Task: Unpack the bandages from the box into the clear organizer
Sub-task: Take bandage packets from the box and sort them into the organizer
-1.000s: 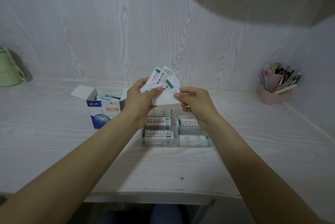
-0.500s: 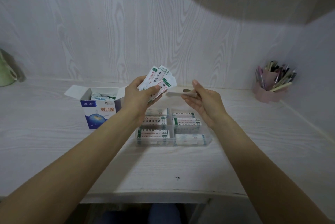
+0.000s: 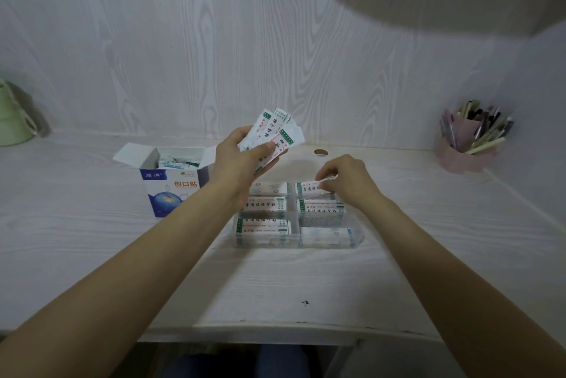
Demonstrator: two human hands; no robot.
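Head view, nearest you: the clear organizer [image 3: 356, 237] sits mid-table [image 3: 92, 255], its six compartments holding flat white bandage packets with green and red print. Your right hand [image 3: 346, 177] pinches a single bandage [image 3: 326, 178] over the far right compartment. Your left hand [image 3: 245, 160] grips a fanned bunch of bandages [image 3: 275, 132], raised above the organizer's far left corner. Left of it, the blue-and-white box [image 3: 173, 191] stands open, more packets inside. Farther right, a pink pen holder [image 3: 465, 154].
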